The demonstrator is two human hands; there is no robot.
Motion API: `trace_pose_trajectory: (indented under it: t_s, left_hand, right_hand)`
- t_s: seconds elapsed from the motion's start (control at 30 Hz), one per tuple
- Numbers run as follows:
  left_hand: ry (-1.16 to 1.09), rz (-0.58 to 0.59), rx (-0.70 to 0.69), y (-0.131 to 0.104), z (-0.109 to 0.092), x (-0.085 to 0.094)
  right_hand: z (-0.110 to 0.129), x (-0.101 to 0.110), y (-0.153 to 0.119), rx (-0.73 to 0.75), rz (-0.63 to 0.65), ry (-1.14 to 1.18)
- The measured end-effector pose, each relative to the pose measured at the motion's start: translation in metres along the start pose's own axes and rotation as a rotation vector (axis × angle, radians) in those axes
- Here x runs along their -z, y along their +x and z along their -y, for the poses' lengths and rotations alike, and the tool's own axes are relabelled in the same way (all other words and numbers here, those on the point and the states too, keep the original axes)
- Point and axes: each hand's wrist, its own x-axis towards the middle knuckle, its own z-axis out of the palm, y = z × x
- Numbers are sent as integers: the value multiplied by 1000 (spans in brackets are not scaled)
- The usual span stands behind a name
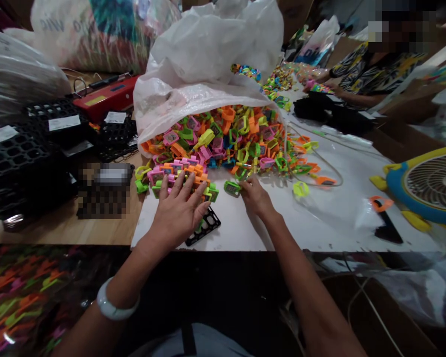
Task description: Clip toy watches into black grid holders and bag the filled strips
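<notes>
Head camera view: a green toy wristwatch (231,188) lies at the near edge of a loose heap of toy wristwatches (245,134), its right side pinched between the fingertips of the right hand (258,196). The left hand (178,210) is spread flat, gripping nothing, palm down over a tight cluster of toy wristwatches (186,171) in pink, orange and green; a black grid tray (213,225) juts out beneath it. Good handling here likely means light, even pressure from the spread fingers, so the cluster does not slide or tip, and a pinch on the watch's edge that leaves its face clear and its strap free of neighbours

The heap spills from a white plastic sack (208,54) onto a white tabletop (245,233). To the left, stacked black trays (15,168) carry white labels (64,122), their print too small to read. A large printed bag (78,29) behind shows blurred, seemingly reversed letters; a smaller bag (315,44) at upper right appears to read "Di", the rest unclear. No brand is legible on the yellow and blue fan (438,183) at far right
</notes>
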Motion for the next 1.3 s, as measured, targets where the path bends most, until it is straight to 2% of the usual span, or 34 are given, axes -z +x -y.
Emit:
trace_pose_trajectory:
  t_s: [0.1, 0.17, 0.23, 0.3, 0.4, 0.53, 0.77, 0.93, 1.03, 1.13, 1.23, 1.3]
  left_hand:
    - [-3, 14, 4, -1, 2, 1]
    - [-9, 28, 9, -1, 2, 2]
    - [-22, 37, 7, -1, 3, 3]
    - [-31, 39, 5, -1, 2, 3]
    - [-25, 41, 8, 0, 2, 3]
    - [-12, 59, 12, 0, 2, 3]
    - [-20, 59, 9, -2, 3, 3]
    - [-26, 70, 16, 0, -2, 5]
    - [-18, 77, 81, 6, -12, 6]
    - [-17, 58, 128, 11, -21, 4]
    - [-6, 50, 108, 13, -22, 0]
    - [14, 55, 81, 13, -21, -2]
  right_hand:
    - [19, -7, -12, -38, -41, 158]
    - [39, -9, -26, -140, -62, 390]
    - [64, -13, -43, -262, -12, 708]
    - [92, -20, -58, -318, 88, 1006]
    - [123, -34, -70, -311, 180, 1184]
    - [135, -42, -70, -294, 185, 1004]
    - [145, -42, -79, -53, 15, 666]
    - [158, -49, -75, -34, 80, 378]
    - [158, -50, -72, 0, 115, 353]
    - [155, -51, -72, 8, 90, 417]
    - [152, -49, -70, -5, 89, 466]
    - [146, -44, -66, -6, 151, 490]
